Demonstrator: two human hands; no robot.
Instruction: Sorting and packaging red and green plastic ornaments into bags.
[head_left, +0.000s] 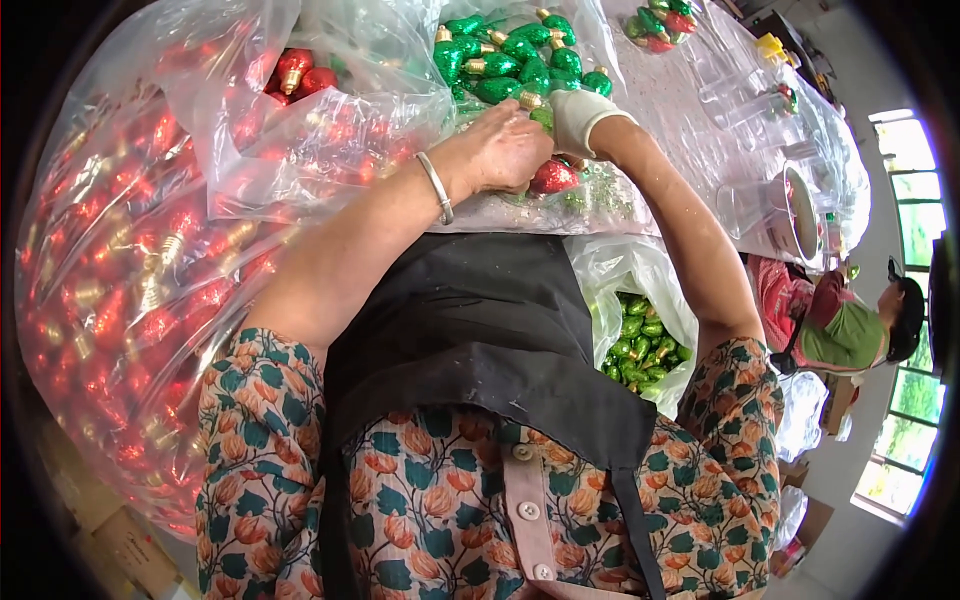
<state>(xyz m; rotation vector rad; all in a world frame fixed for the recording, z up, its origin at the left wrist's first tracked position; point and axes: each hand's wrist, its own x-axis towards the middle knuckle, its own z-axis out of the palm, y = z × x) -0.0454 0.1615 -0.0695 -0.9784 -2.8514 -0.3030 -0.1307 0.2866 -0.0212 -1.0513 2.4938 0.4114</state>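
My bare left hand [500, 148], with a silver bracelet at its wrist, has its fingers bent inward and pressed together. Against it, my right hand [581, 118] wears a white glove and is closed too. Between them shows a green glitter bulb ornament [541, 117] with a gold screw-style base. A red glitter bulb ornament [553, 177] sits just below the fingers, seemingly part of the same small bunch. My fingers hide how the pieces are joined. Beyond the hands lies a pile of dark green bulb ornaments [520, 62] on clear plastic.
A huge clear bag of red bulb ornaments [130, 300] fills the left. Green ornaments fill a bag [645, 345] by my lap. A red-and-green cluster [660, 25] lies far right, near clear plastic cups [790, 215]. Another person [850, 320] sits at right.
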